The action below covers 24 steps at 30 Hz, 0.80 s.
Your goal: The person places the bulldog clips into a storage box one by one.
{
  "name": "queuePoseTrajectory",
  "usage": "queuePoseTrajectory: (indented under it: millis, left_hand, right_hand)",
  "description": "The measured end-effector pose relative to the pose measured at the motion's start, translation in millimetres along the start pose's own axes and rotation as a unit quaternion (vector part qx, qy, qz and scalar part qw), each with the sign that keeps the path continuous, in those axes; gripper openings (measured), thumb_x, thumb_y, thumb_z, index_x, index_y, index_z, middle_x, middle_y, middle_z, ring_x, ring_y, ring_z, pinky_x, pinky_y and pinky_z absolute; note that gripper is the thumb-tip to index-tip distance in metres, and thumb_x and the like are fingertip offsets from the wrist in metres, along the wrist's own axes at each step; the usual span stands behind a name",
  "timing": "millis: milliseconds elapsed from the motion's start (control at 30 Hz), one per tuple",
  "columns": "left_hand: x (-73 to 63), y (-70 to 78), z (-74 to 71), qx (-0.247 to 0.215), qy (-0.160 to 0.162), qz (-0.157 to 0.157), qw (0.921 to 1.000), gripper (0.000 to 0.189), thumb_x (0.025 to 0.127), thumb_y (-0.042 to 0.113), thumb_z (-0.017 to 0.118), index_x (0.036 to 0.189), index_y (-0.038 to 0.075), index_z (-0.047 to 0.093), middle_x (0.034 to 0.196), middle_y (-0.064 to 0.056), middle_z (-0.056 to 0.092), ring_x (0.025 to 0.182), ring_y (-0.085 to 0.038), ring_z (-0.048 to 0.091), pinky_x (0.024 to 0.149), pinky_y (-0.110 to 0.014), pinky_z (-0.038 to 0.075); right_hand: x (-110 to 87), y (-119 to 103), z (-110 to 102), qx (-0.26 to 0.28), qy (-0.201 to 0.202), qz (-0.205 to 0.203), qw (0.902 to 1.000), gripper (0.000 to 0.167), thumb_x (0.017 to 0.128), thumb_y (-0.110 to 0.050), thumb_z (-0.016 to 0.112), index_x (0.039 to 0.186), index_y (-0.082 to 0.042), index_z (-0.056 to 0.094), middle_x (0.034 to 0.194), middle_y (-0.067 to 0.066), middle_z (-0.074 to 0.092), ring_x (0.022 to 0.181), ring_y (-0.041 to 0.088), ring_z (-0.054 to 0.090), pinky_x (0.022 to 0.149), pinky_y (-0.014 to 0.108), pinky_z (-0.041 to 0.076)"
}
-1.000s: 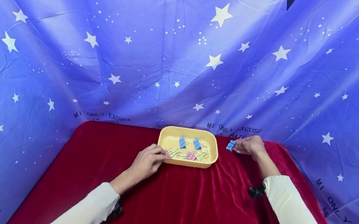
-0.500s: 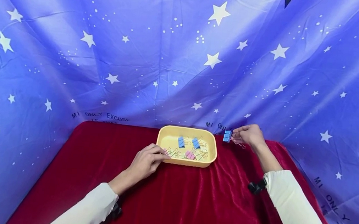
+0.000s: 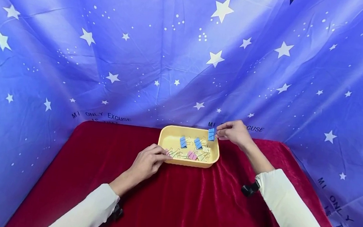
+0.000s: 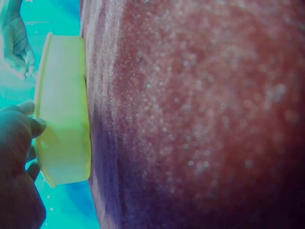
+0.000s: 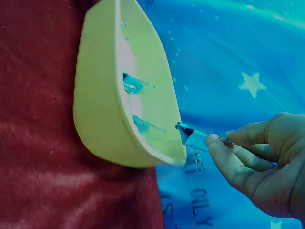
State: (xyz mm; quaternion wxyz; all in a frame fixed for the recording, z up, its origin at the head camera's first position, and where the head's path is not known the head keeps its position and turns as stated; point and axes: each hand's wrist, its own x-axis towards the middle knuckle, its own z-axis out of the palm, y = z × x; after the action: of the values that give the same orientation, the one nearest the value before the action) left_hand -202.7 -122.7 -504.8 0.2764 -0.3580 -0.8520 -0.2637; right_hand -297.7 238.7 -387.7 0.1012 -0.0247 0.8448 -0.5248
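Note:
In the head view, my left hand [image 3: 148, 161] grips the near left rim of a yellow tub [image 3: 193, 163]; the left wrist view shows its thumb [image 4: 38, 127] against the outer wall. My right hand [image 3: 236, 133] pinches a blue binder clip [image 3: 211, 134] over the tub's far right corner. One wire loop of that clip hangs down in the right wrist view, and a small reddish patch between the fingers is too blurred to identify. Inside the tub lie two blue binder clips, a pink binder clip [image 3: 192, 155] and several pale ones, partly hidden by the near wall.
A dark red velvet cloth [image 3: 173, 203] covers the table under the tub. Close behind its far edge hangs a blue curtain [image 3: 160, 54] with white stars, which also runs along both sides.
My right hand has lifted the blue binder clip off the cloth and carried it left to the tub's far right corner. My left hand stays on the rim.

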Motion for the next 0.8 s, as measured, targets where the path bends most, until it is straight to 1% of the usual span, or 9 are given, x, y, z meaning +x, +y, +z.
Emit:
queuePoseTrajectory:
  millis: [67, 167, 333, 500, 600, 733, 800]
  left_hand:
    - [-0.1, -0.5, -0.4, -0.001, 0.003, 0.002, 1.0, 0.036, 0.088, -0.008, 0.084, 0.109, 0.019, 0.092, 0.109, -0.001, 0.083, 0.109, -0.022, 0.074, 0.093, -0.04, 0.066]
    - [-0.1, -1.6, -0.7, -0.002, 0.003, 0.002, 1.0, 0.036, 0.088, -0.008, 0.084, 0.109, 0.02, 0.092, 0.11, -0.001, 0.083, 0.109, -0.021, 0.074, 0.094, -0.04, 0.066]
    - [-0.3, -3.1, -1.2, 0.002, -0.001, 0.002, 1.0, 0.035, 0.089, -0.007, 0.084, 0.109, 0.02, 0.092, 0.11, 0.0, 0.083, 0.109, -0.021, 0.074, 0.094, -0.039, 0.066]
    - [-0.7, -3.7, -0.4, 0.004, 0.006, 0.01, 0.9999, 0.034, 0.087, -0.007, 0.085, 0.107, 0.019, 0.092, 0.108, 0.0, 0.083, 0.108, -0.021, 0.074, 0.093, -0.039, 0.066]
    - [-1.0, -3.9, 0.6, 0.005, 0.008, 0.012, 0.9999, 0.035, 0.086, -0.008, 0.085, 0.107, 0.019, 0.092, 0.107, 0.0, 0.082, 0.107, -0.021, 0.073, 0.092, -0.038, 0.066]
    - [-0.8, -3.4, 1.3, 0.008, 0.003, 0.01, 0.9999, 0.035, 0.087, -0.008, 0.085, 0.108, 0.02, 0.092, 0.107, 0.0, 0.082, 0.107, -0.02, 0.073, 0.092, -0.037, 0.066]
    - [-1.1, -3.2, 1.2, 0.01, 0.003, 0.01, 0.9999, 0.035, 0.087, -0.008, 0.085, 0.108, 0.02, 0.092, 0.107, 0.0, 0.082, 0.107, -0.02, 0.073, 0.092, -0.037, 0.066]
  right_hand:
    - [1.6, -2.3, 8.3, -0.003, -0.009, 0.0, 1.0, 0.037, 0.101, 0.008, 0.072, 0.136, 0.019, 0.069, 0.127, 0.038, 0.077, 0.096, 0.027, 0.086, 0.096, 0.041, 0.069]
    - [5.4, -2.7, 19.3, -0.013, -0.015, 0.005, 0.9998, 0.036, 0.1, 0.007, 0.075, 0.135, 0.016, 0.072, 0.125, 0.035, 0.079, 0.102, 0.032, 0.087, 0.101, 0.046, 0.068]
    - [12.6, -0.6, 36.7, -0.021, -0.027, 0.008, 0.9994, 0.033, 0.099, 0.007, 0.077, 0.13, 0.015, 0.075, 0.121, 0.033, 0.081, 0.103, 0.036, 0.086, 0.102, 0.05, 0.067]
    - [16.9, 1.8, 53.0, -0.025, -0.037, 0.01, 0.9989, 0.03, 0.098, 0.007, 0.077, 0.127, 0.016, 0.075, 0.115, 0.034, 0.081, 0.102, 0.042, 0.085, 0.103, 0.055, 0.066]
    - [18.2, 4.7, 59.2, -0.062, -0.029, 0.007, 0.9976, 0.026, 0.099, 0.003, 0.079, 0.123, 0.013, 0.078, 0.11, 0.03, 0.083, 0.102, 0.043, 0.086, 0.099, 0.052, 0.069]
    - [16.4, 6.9, 60.6, -0.129, -0.01, 0.012, 0.9916, 0.023, 0.099, -0.003, 0.08, 0.12, 0.007, 0.081, 0.109, 0.024, 0.085, 0.102, 0.041, 0.085, 0.095, 0.047, 0.07]
    - [14.7, 7.4, 58.7, -0.137, -0.007, 0.019, 0.9904, 0.024, 0.099, -0.003, 0.079, 0.121, 0.006, 0.081, 0.112, 0.024, 0.085, 0.105, 0.041, 0.084, 0.097, 0.047, 0.07]
